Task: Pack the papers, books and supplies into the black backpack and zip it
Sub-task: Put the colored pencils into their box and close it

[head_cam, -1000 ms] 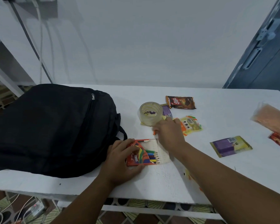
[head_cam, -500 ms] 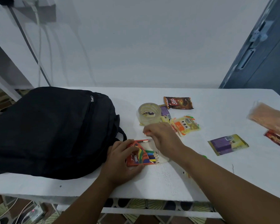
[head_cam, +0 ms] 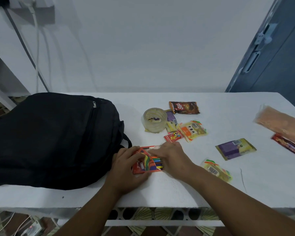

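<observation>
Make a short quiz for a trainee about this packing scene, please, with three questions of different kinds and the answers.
1. True or false: the black backpack stands upright with its main compartment wide open.
2. Multiple choice: both hands are on which item? A) the roll of clear tape B) the box of coloured pencils C) the purple snack packet
3. Fill in: the pencil box lies on the white table, just to the ____ of the backpack as the camera sees it.

Key
1. False: it lies flat, and its zipper looks closed.
2. B: the left hand grips its left end, and the right hand rests on its right end.
3. Right.
</observation>
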A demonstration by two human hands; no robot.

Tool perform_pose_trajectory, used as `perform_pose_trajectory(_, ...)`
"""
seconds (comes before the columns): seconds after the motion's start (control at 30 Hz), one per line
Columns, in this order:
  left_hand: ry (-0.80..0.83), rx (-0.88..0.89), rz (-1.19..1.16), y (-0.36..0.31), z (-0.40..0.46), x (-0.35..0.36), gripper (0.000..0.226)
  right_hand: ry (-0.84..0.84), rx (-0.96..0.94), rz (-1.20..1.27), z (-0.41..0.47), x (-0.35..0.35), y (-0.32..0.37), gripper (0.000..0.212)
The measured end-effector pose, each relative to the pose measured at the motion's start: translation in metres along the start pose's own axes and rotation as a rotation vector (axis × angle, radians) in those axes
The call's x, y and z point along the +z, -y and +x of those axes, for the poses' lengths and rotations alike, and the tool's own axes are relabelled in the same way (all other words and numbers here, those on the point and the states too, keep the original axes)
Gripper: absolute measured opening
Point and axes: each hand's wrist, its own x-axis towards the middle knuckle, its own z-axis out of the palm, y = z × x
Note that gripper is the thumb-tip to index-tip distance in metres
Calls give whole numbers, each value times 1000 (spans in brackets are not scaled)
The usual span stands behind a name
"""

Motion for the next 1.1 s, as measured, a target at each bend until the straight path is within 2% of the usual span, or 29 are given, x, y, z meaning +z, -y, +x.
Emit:
perform_pose_trajectory(0.1,-1,2,6,0,0,0,55,3,110,393,-2,0,2,43)
perform_pose_trajectory(0.23,-5,2,9,-1,0,-1,56,-93,294,577,1,5,-6,45)
perform_pose_trajectory(0.3,-2,-1,8,-1,0,-1,56,-181,295,503,5,-3,-9,42)
perform_pose_trajectory(0.37,3,-5,13,-1,0,-2,56,-297,220,286,15,-9,-20,36)
perform_pose_trajectory(0.4,6,-6,14,-2,0,-2,56,-299,230,166,22,-13,-25,35)
perform_pose_trajectory(0.57,0,-2,9,-3,0,-3,53,-38,474,-346,49,-20,-41,28)
perform_pose_trajectory(0.67,10,-10,10,-2,0,-3,54,-50,582,-295,59,-23,-45,22)
perform_pose_trajectory(0.8,9,-10,8,-3,1,-3,53,-59,632,-185,68,-27,-49,13)
perform_pose_trajectory(0.93,6,-9,5,-3,0,-4,53,-64,681,-79,71,-34,-48,30)
perform_pose_trajectory(1.1,16,-15,-6,-3,1,-4,53,-12,700,40,68,-59,-37,12)
